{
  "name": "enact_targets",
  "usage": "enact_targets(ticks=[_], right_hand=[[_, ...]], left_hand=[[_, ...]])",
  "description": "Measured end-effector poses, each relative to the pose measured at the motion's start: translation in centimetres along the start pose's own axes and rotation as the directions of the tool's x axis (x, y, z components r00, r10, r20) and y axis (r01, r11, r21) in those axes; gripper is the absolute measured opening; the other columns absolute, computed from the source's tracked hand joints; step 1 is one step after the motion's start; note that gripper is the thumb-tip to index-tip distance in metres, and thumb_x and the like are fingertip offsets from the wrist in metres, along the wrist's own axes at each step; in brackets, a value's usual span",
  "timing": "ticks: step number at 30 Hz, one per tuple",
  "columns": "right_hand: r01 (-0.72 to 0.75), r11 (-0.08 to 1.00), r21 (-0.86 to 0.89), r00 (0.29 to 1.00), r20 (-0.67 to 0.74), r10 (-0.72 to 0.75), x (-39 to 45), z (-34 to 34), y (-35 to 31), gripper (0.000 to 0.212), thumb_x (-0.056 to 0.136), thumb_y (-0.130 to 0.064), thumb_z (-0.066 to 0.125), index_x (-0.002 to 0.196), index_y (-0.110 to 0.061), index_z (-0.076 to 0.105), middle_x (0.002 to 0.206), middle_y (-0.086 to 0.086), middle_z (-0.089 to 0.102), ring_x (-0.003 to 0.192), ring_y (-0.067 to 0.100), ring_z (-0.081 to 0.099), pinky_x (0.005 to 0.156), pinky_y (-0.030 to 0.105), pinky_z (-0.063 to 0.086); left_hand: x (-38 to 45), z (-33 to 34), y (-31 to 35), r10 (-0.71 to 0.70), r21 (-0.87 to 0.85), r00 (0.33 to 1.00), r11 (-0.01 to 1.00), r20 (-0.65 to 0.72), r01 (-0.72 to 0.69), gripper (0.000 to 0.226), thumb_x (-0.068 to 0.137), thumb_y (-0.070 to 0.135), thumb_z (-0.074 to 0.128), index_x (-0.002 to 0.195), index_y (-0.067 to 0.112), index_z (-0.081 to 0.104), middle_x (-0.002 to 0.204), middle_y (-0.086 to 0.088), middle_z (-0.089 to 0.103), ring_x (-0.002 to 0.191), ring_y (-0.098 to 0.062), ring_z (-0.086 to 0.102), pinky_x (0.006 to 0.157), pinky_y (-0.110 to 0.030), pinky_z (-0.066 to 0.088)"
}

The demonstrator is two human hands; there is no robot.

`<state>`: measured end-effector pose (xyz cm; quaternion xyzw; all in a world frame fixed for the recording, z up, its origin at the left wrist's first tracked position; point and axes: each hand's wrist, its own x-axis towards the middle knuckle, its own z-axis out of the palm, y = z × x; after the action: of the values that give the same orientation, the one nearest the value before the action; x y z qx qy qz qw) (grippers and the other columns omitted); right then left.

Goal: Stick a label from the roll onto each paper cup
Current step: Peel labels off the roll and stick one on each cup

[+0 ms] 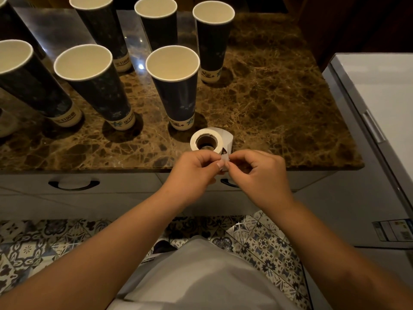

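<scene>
Seven cups show on the desk [279,104], all upright w/ mouths open, dark walls w/ a pale band at the base. Front row: near cup [176,86] just behind the roll [207,139], mid cup [93,83] to its left, left cup [29,83] further left w/ its rim cut by the frame edge. Back row: right cup [213,39], centre cup [157,25], back-left cup [100,30], and a corner cup [9,21] mostly cut off at top left. Base bands carry print: small blue flower marks on near cup, mid cup & right cup; a boxed line of dark letters on left cup & back-left cup, too small & blurred to read. No stuck label can be made out on any cup wall facing the camera. Roll lies near the desk's front edge, brown core hole facing up, white strip [224,153] running off its right side toward the hands. Left hand [194,168] & right hand [261,173] meet just over the desk edge, fingers curled, tips of both pinching the strip's end; what's between the fingertips is mostly hidden, so can't tell if a label is peeled off yet. Below the desk: pale drawers w/ a dark handle [73,184], second handle mostly hidden behind the hands. White appliance [380,90] at right, sticker low on its side unreadable. Patterned tile floor [257,240] below; pale shirt [201,276] at bottom.
</scene>
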<state>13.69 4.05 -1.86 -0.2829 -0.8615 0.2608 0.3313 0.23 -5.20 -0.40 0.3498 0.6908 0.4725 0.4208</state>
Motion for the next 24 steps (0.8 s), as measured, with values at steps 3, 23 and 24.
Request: enact_targets(ticks=[3,23,24], right_hand=[[0.014,1.0,-0.015,1.0,0.018,-0.014,0.08,-0.14,0.09,0.008,0.08,-0.018,0.075,0.086,-0.013,0.075,0.076,-0.003,0.072,0.068,0.005,0.063,0.06,0.02,0.052],[0.157,0.921,-0.356,0.987,0.088,-0.134,-0.31,-0.02,0.12,0.023,0.086,-0.027,0.058,0.069,-0.016,0.067,0.06,-0.002,0.062,0.051,0.018,0.056,0.041,0.032,0.042],[0.153,0.92,-0.362,0.988,0.09,-0.129,-0.29,-0.06,0.07,0.023,0.086,-0.027,0.058,0.068,-0.016,0.066,0.06,-0.003,0.061,0.05,0.017,0.055,0.04,0.031,0.041]], left_hand=[[-0.24,0.26,0.13,-0.044,-0.069,0.999,0.997,-0.003,0.044,0.017,0.095,0.012,0.058,0.087,0.014,0.072,0.076,-0.001,0.066,0.074,-0.008,0.062,0.062,-0.018,0.051],[-0.51,0.84,-0.02,-0.067,-0.133,0.998,0.989,0.001,0.067,0.015,0.093,0.012,0.06,0.082,0.016,0.069,0.076,-0.002,0.062,0.072,-0.013,0.053,0.068,-0.027,0.046],[-0.53,0.84,-0.01,-0.063,-0.132,0.998,0.989,0.008,0.064,0.015,0.093,0.012,0.06,0.082,0.016,0.069,0.076,-0.002,0.062,0.072,-0.015,0.051,0.067,-0.027,0.045]])
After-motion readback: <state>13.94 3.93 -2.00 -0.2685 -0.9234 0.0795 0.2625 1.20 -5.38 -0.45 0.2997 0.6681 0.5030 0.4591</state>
